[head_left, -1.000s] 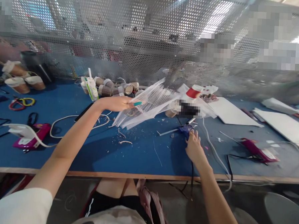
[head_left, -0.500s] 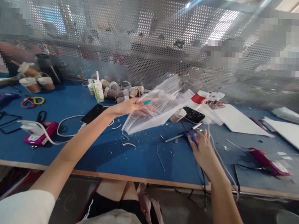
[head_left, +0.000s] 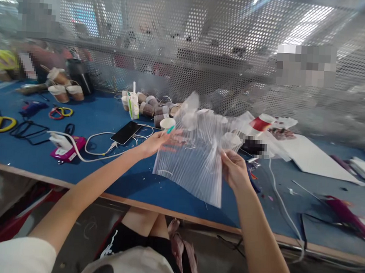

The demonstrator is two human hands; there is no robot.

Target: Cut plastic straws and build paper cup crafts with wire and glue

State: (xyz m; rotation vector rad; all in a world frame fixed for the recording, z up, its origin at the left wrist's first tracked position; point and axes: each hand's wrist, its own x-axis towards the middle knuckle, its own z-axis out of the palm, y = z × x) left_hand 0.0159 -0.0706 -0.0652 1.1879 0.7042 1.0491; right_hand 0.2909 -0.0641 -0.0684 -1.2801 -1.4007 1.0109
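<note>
A clear, ribbed plastic sheet (head_left: 193,165) hangs in front of me over the table; whether it is a bag I cannot tell. My left hand (head_left: 160,141) grips its left edge, the thumb in front and the other fingers showing through from behind. The thumb's tip is teal. My right hand (head_left: 234,167) pinches the right edge between thumb and fingers. Just beyond my right wrist lies a blue glue gun (head_left: 254,179), partly hidden. White paper cups, one (head_left: 167,123) behind my left hand and another (head_left: 231,140) behind the sheet, stand on the table.
A black phone (head_left: 126,132) with a white cable and a magenta power strip (head_left: 68,149) lie left. Several brown cups (head_left: 147,109) and a drink carton (head_left: 133,105) stand at the back. Right are a red-and-white cup (head_left: 262,123), white board (head_left: 318,160) and a magenta tool (head_left: 346,214).
My right hand has let go of the blue glue gun and taken the plastic sheet's right edge. The sheet has come nearer and spread between both hands. The view has turned left.
</note>
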